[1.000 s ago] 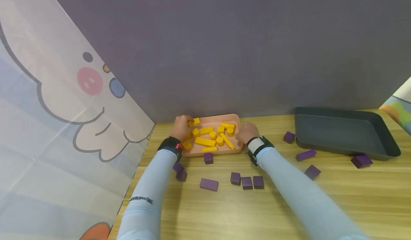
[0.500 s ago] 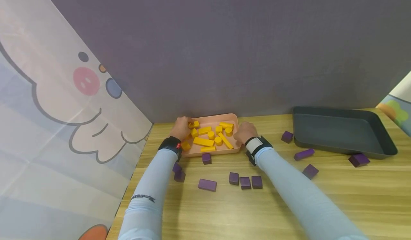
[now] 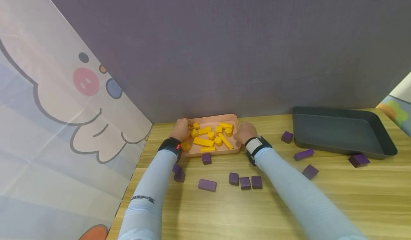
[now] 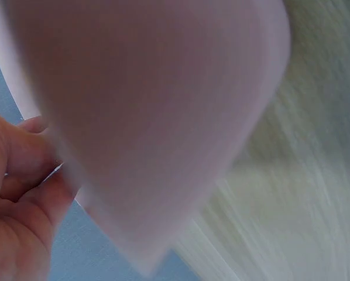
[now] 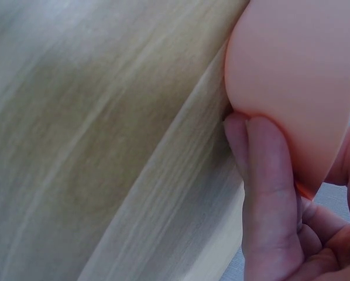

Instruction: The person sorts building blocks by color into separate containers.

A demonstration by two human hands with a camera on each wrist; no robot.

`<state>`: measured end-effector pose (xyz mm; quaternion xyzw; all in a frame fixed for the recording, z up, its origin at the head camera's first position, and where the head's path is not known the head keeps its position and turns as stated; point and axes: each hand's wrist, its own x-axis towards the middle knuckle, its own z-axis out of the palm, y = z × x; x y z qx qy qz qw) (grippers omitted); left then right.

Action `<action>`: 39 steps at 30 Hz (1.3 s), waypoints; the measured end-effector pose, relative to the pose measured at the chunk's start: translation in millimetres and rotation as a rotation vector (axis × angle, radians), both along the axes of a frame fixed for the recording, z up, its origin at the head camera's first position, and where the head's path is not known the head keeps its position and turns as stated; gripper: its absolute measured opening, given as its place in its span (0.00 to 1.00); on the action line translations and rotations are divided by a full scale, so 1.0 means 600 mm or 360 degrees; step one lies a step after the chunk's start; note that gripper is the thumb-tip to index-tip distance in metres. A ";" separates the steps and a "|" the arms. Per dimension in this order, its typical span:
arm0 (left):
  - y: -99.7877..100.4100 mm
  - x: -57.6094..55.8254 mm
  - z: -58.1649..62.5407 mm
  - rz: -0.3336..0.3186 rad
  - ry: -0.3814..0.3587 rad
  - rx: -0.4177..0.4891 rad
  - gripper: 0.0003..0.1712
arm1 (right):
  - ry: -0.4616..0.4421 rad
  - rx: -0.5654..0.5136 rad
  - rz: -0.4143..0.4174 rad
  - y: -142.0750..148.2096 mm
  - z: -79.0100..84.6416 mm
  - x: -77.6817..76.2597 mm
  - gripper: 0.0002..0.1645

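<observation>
A pink tray (image 3: 221,152) holding several yellow blocks (image 3: 203,142) lies against the grey backdrop in the head view. My left hand (image 3: 181,130) grips its left end. In the left wrist view, the fingers of that hand (image 4: 23,187) pinch the rim of the tray (image 4: 163,117). On the opposite end, my right hand (image 3: 245,132) holds the tray by its right side. From the right wrist, the fingers of this hand (image 5: 274,193) press against the outside of the tray wall (image 5: 298,70), with another digit round the rim. The yellow blocks are hidden from both wrist views.
A dark grey tray (image 3: 337,131) with nothing in it stands at the back right. Purple blocks lie about on the wooden table, among them a flat one (image 3: 207,185), a cube (image 3: 207,158) by the pink tray and a bar (image 3: 304,154). A printed cloth (image 3: 64,133) borders the left.
Both hands stay on the pink tray. The left hand has shifted very slightly downward in the head view. The head view itself moved a little between the first two frames.
</observation>
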<state>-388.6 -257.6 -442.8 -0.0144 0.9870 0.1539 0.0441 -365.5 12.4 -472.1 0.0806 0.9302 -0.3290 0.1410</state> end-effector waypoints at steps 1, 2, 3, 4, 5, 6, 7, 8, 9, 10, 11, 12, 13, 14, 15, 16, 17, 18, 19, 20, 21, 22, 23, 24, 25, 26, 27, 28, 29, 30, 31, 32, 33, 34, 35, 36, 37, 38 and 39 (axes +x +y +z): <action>-0.001 0.000 -0.002 0.0002 -0.0003 -0.0007 0.19 | 0.0001 -0.0002 0.0002 0.000 0.000 0.001 0.14; -0.002 0.001 -0.003 0.0005 -0.0008 -0.0012 0.18 | 0.0003 0.0000 0.0008 0.000 0.000 0.001 0.14; -0.003 0.002 -0.004 0.0008 -0.0012 -0.0018 0.18 | 0.0005 0.0001 0.0016 0.000 0.000 0.001 0.14; -0.004 0.003 -0.005 0.0011 -0.0012 -0.0019 0.18 | 0.0005 0.0000 0.0019 0.000 -0.001 0.001 0.14; -0.004 0.003 -0.006 0.0012 -0.0011 -0.0018 0.18 | 0.0003 0.0002 0.0019 0.000 0.000 0.002 0.14; -0.004 0.004 -0.005 0.0012 -0.0005 -0.0018 0.18 | -0.0001 0.0009 0.0021 0.000 -0.002 0.001 0.14; -0.004 0.005 -0.004 0.0007 0.0009 -0.0015 0.19 | -0.0003 0.0012 0.0023 0.001 -0.002 0.000 0.14; -0.004 0.006 -0.003 -0.0006 0.0032 -0.0017 0.19 | -0.0006 0.0016 0.0022 0.002 -0.003 -0.001 0.14; -0.005 0.007 -0.002 -0.0021 0.0062 -0.0020 0.19 | -0.0010 0.0016 0.0017 0.002 -0.004 -0.002 0.14; -0.005 0.008 -0.002 -0.0040 0.0093 -0.0023 0.18 | -0.0014 0.0014 0.0009 0.003 -0.005 -0.002 0.14; -0.005 0.009 0.000 -0.0062 0.0124 -0.0023 0.18 | -0.0015 0.0014 0.0007 0.004 -0.005 -0.003 0.15; -0.005 0.011 0.002 -0.0079 0.0153 -0.0016 0.18 | -0.0013 0.0012 0.0005 0.005 -0.006 -0.004 0.16; -0.006 0.013 0.003 -0.0097 0.0178 -0.0011 0.18 | -0.0014 0.0001 0.0001 0.007 -0.006 -0.004 0.16; -0.006 0.015 0.006 -0.0117 0.0202 -0.0007 0.19 | -0.0012 -0.0004 -0.0003 0.008 -0.007 -0.005 0.16; -0.006 0.018 0.008 -0.0134 0.0225 0.0004 0.19 | -0.0011 -0.0010 0.0000 0.009 -0.008 -0.006 0.16; -0.006 0.021 0.012 -0.0147 0.0243 0.0023 0.20 | -0.0007 -0.0014 0.0000 0.011 -0.009 -0.008 0.16; -0.006 0.025 0.016 -0.0158 0.0269 0.0039 0.21 | -0.0004 -0.0021 0.0000 0.012 -0.010 -0.009 0.16; -0.006 0.029 0.019 -0.0158 0.0294 0.0062 0.21 | -0.0003 -0.0030 -0.0003 0.013 -0.011 -0.011 0.15; -0.005 0.034 0.023 -0.0161 0.0325 0.0077 0.21 | 0.0002 -0.0031 0.0003 0.014 -0.012 -0.013 0.14; -0.005 0.039 0.027 -0.0162 0.0355 0.0094 0.21 | 0.0009 -0.0030 0.0004 0.015 -0.012 -0.016 0.14; -0.005 0.045 0.031 -0.0162 0.0388 0.0107 0.20 | 0.0013 -0.0028 0.0012 0.016 -0.013 -0.019 0.14; -0.005 0.051 0.035 -0.0157 0.0424 0.0120 0.20 | 0.0016 -0.0025 0.0013 0.016 -0.014 -0.021 0.13; -0.004 0.055 0.038 -0.0162 0.0461 0.0131 0.18 | 0.0023 -0.0011 0.0015 0.018 -0.014 -0.023 0.13; -0.002 0.059 0.041 -0.0162 0.0492 0.0142 0.17 | 0.0026 0.0001 0.0016 0.021 -0.014 -0.026 0.14; -0.001 0.063 0.044 -0.0168 0.0521 0.0143 0.17 | 0.0029 0.0009 0.0015 0.023 -0.014 -0.028 0.14; 0.000 0.067 0.046 -0.0173 0.0550 0.0150 0.16 | 0.0028 0.0008 0.0009 0.024 -0.014 -0.031 0.14; 0.001 0.071 0.048 -0.0170 0.0568 0.0150 0.15 | 0.0030 0.0008 0.0011 0.026 -0.014 -0.034 0.14; 0.002 0.076 0.049 -0.0166 0.0584 0.0150 0.15 | 0.0033 0.0007 0.0011 0.028 -0.015 -0.037 0.15; 0.002 0.080 0.050 -0.0165 0.0589 0.0157 0.15 | 0.0040 0.0011 0.0015 0.029 -0.016 -0.040 0.15; 0.002 0.085 0.051 -0.0159 0.0591 0.0156 0.15 | 0.0043 0.0001 0.0014 0.030 -0.017 -0.043 0.15; 0.002 0.090 0.052 -0.0152 0.0585 0.0161 0.15 | 0.0050 -0.0004 0.0018 0.032 -0.018 -0.046 0.15; 0.003 0.096 0.052 -0.0149 0.0582 0.0156 0.15 | 0.0057 -0.0002 0.0029 0.033 -0.020 -0.049 0.14; 0.003 0.103 0.053 -0.0144 0.0572 0.0151 0.15 | 0.0065 0.0002 0.0039 0.034 -0.022 -0.052 0.14; 0.004 0.109 0.052 -0.0151 0.0569 0.0162 0.16 | 0.0069 0.0010 0.0049 0.036 -0.023 -0.054 0.13; 0.005 0.117 0.052 -0.0153 0.0562 0.0170 0.16 | 0.0075 0.0018 0.0062 0.037 -0.025 -0.056 0.12; 0.007 0.125 0.051 -0.0162 0.0566 0.0171 0.16 | 0.0073 0.0019 0.0076 0.039 -0.026 -0.059 0.11; 0.009 0.134 0.050 -0.0171 0.0576 0.0166 0.16 | 0.0075 0.0022 0.0092 0.040 -0.027 -0.061 0.10; 0.012 0.143 0.049 -0.0184 0.0585 0.0173 0.16 | 0.0072 0.0023 0.0106 0.042 -0.028 -0.061 0.09; 0.015 0.152 0.049 -0.0201 0.0594 0.0182 0.15 | 0.0069 0.0016 0.0117 0.044 -0.028 -0.061 0.08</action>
